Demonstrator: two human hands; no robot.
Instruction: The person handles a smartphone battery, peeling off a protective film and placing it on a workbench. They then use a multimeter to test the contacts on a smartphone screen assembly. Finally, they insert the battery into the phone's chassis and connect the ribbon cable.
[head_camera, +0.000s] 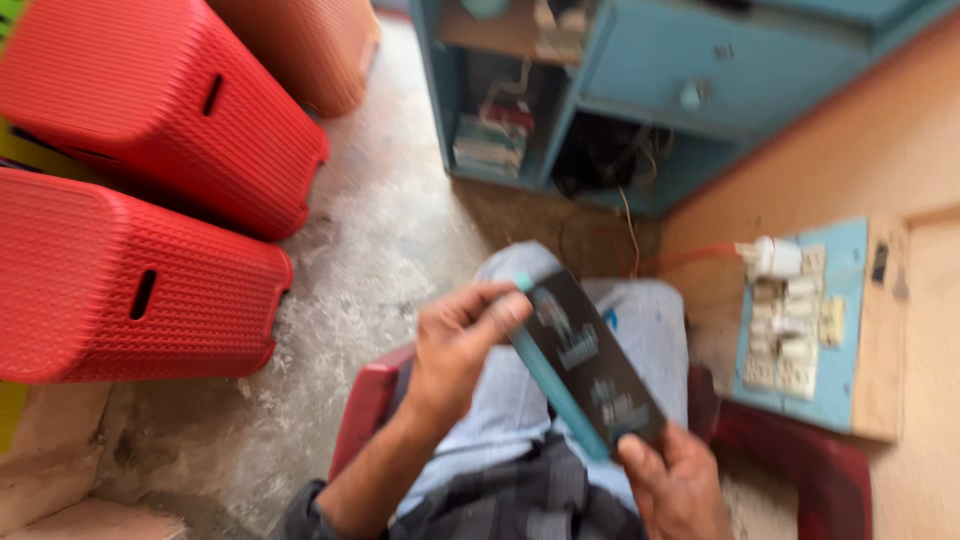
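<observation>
I hold a slim dark box with a teal side edge over my lap; the picture is blurred. My left hand grips its upper end with fingers and thumb. My right hand holds its lower end from below. I sit on a red chair, with my legs in light blue trousers under the box.
Two red plastic stools lie on the concrete floor at the left. A blue cabinet with cluttered shelves stands ahead. On the orange wall at the right is a blue switchboard with a white plug.
</observation>
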